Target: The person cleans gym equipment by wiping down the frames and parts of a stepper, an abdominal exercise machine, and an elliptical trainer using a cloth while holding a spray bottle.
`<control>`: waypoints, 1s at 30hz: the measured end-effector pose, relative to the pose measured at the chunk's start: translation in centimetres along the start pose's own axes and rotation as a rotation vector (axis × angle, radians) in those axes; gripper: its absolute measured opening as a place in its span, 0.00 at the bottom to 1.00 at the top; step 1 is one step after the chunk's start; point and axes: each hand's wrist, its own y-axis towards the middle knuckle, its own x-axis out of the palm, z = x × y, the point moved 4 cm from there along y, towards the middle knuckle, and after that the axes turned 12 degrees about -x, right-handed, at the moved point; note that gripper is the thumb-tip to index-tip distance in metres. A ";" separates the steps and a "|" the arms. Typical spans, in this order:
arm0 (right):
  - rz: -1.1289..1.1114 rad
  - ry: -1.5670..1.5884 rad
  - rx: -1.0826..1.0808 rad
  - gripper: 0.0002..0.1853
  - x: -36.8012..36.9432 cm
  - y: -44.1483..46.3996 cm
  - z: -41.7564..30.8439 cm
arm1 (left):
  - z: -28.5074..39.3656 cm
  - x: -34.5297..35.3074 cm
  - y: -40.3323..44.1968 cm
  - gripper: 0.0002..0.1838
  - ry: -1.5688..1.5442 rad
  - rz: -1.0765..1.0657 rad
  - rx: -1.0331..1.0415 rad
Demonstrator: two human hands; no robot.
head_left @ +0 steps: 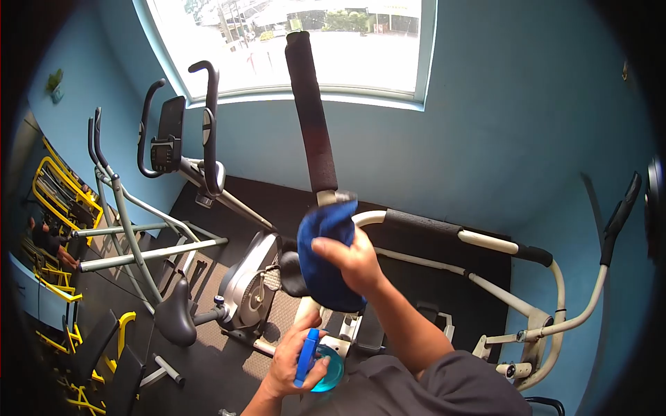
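Observation:
My right hand (357, 267) is closed on a blue cloth (319, 267), thumb on top. The cloth is wrapped against the pale metal part of an upright exercise-machine handle (312, 125), just below its black foam grip. Lower down, near my body, my left hand (288, 364) grips a spray bottle with a blue trigger head (306, 357) and blue-green liquid (331, 371) in it. Part of the bottle is hidden by my fingers.
An exercise bike (239, 298) with a black saddle (175, 313) stands to the left, a grey-framed machine (125, 218) beyond it. A padded rail (423, 225) and a curved lever (596, 291) are on the right. Yellow-framed equipment (125, 333) stands at far left.

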 end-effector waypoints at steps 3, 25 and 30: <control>-0.054 -0.894 -0.436 0.25 -3.1 -8.6 3.3 | 0.6 -0.7 0.1 0.25 -0.039 0.036 -0.034; -0.080 -2.083 -0.321 0.27 -13.2 6.0 4.5 | -2.5 -0.6 -0.6 0.26 -0.054 0.042 -0.262; -0.437 -1.379 -0.552 0.20 -7.3 1.1 9.2 | -3.3 0.2 -1.0 0.26 -0.035 0.016 -0.260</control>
